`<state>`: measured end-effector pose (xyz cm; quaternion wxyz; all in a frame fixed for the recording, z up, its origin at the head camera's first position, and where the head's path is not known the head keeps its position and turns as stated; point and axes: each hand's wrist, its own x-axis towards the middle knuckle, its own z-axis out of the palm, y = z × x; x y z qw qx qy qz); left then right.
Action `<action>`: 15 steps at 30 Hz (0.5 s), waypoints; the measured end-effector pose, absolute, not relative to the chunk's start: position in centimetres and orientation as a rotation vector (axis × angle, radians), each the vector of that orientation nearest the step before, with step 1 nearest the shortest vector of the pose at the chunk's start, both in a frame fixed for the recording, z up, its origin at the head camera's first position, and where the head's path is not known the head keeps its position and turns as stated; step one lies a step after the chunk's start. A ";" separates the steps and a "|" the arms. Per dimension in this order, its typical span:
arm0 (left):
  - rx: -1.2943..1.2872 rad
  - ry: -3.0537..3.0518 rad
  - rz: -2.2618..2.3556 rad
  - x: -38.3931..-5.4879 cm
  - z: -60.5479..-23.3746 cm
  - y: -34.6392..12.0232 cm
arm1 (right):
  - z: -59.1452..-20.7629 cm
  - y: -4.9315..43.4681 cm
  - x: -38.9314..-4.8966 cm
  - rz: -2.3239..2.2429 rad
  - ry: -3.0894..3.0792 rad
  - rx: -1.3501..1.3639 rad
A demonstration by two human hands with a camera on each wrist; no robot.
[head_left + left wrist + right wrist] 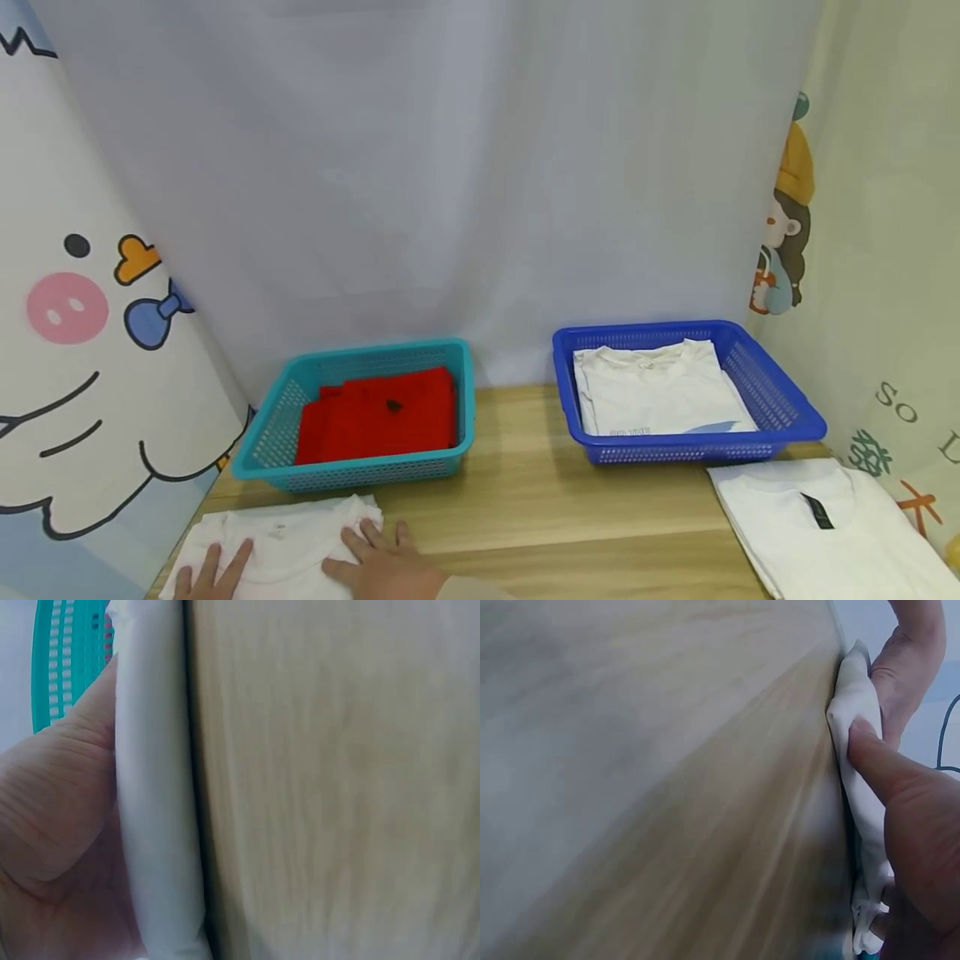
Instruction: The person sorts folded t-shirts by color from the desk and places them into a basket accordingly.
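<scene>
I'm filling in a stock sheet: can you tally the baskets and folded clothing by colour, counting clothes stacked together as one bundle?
Teal basket: 1
Blue basket: 1
Red bundle: 1
White bundles: 3 (near-left bundle, basketed bundle, right-side bundle)
Total: 6

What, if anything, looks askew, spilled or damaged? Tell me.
Only a slight untidiness: in the teal plastic basket, the folded red garments sit unevenly, one layer jutting out past another at the left. I see no spill or damage.
</scene>
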<state>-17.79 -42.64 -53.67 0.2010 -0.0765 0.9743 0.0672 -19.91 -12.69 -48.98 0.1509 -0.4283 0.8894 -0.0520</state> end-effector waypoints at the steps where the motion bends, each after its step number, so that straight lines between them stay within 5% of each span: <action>1: -0.215 2.736 0.171 -17.5 -53.7 -42.2 | -48.9 -12.4 -19.9 -0.139 2.552 -1.229; 15: -0.160 2.995 0.057 -13.1 -51.7 -32.6 | -48.2 -5.3 -19.2 -0.223 2.527 -1.264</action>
